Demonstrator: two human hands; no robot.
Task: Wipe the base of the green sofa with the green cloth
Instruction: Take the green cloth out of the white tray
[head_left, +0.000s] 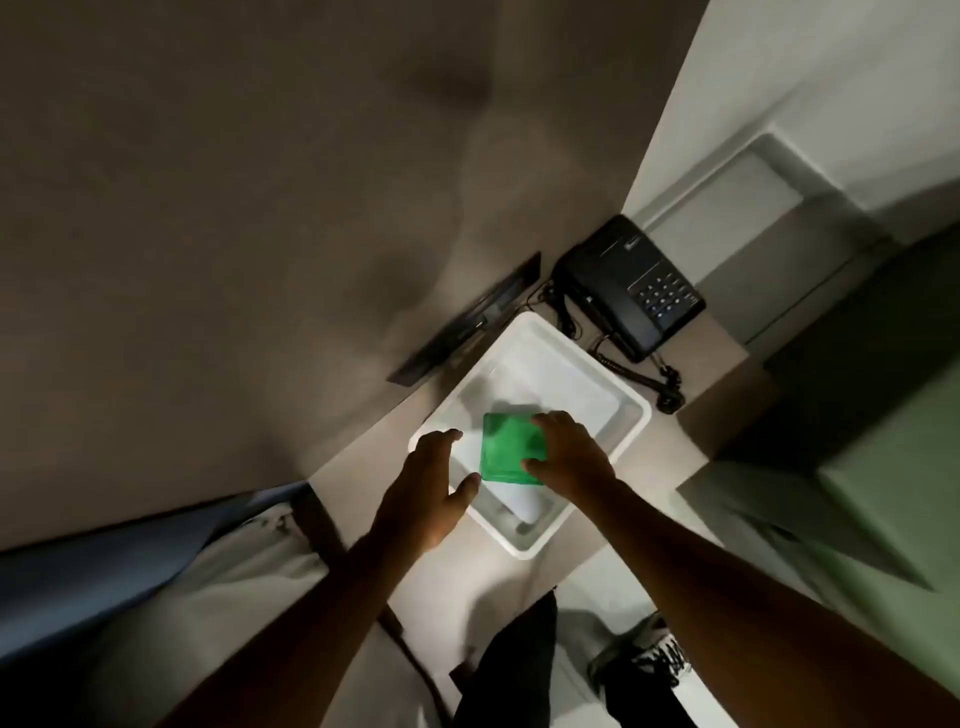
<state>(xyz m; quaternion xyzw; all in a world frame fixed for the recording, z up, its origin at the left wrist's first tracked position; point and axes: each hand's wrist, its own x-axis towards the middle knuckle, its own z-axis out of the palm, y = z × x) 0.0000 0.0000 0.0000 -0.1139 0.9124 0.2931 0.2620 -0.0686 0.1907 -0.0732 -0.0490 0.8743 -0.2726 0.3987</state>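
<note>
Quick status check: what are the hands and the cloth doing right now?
Right hand gripping the green cloth over the white tub. Left hand open on the tub's rim. Black phone sits beyond the tub, not in the way.

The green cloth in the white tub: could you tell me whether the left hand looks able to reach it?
Probably yes: the left hand sits open at the tub's rim beside the green cloth, with nothing between them.

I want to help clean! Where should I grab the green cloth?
Grab the cloth by its near left edge, coming from above. It lies folded flat in the white tub, and that edge is bare, since the right hand covers the right side.
</note>
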